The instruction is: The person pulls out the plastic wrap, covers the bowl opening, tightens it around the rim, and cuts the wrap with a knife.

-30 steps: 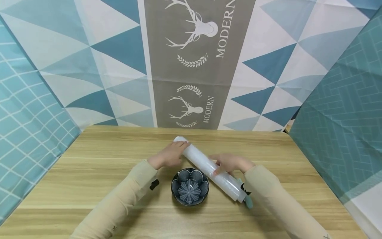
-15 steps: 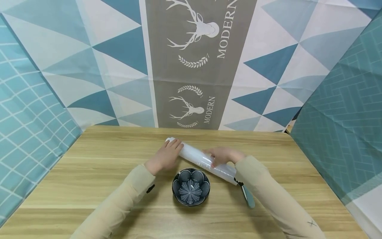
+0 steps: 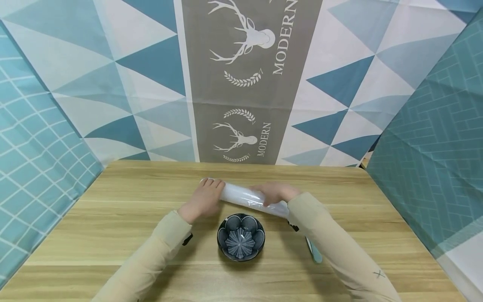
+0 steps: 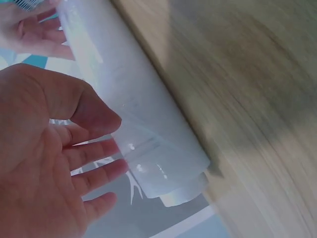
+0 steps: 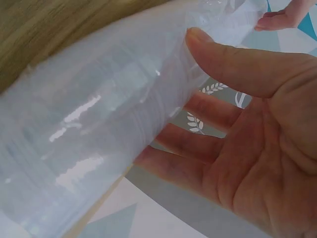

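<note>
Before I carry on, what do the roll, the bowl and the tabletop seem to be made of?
Roll: probably thin plastic film, glossy; bright streaks and fine wrinkles show.
Bowl: perhaps glazed ceramic, dark with petal shapes and a small highlight; glass isn't ruled out.
Tabletop: wood-look, fairly smooth, with visible grain; solid or laminate, I can't tell.

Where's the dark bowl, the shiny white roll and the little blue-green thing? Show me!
Dark bowl [image 3: 240, 243]: head view, on the flower pattern inside its bottom.
White roll [image 3: 242, 196]: head view, on its shiny side.
Blue-green thing [image 3: 314, 251]: head view, middle of the part showing.
</note>
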